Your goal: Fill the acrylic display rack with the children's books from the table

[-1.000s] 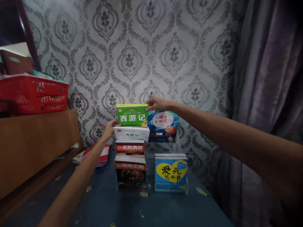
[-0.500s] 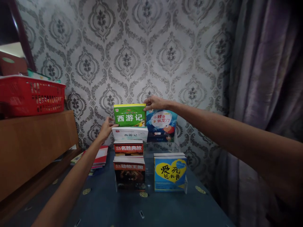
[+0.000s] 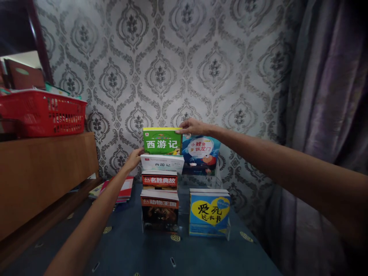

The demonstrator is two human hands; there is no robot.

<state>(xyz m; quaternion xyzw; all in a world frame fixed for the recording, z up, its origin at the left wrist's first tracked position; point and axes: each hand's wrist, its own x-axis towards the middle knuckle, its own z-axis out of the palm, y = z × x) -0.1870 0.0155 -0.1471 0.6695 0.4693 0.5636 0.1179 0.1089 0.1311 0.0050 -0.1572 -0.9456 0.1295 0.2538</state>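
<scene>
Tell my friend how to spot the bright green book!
Before the grey patterned wall stands a clear plastic tiered rack. Look up its left column to the top, between the left hand and right hand. The rectangular bright green book alone has a yellow top edge.

The right hand (image 3: 194, 127) pinches the top right corner of the green book (image 3: 162, 144); the left hand (image 3: 134, 158) is at its left edge, beside the white book (image 3: 162, 165). A red basket (image 3: 43, 113) stands left.

a red basket (image 3: 38, 115) sits on a wooden cabinet (image 3: 48, 168); a greyish curtain (image 3: 322, 115) hangs beside the patterned wall (image 3: 184, 76)
</scene>
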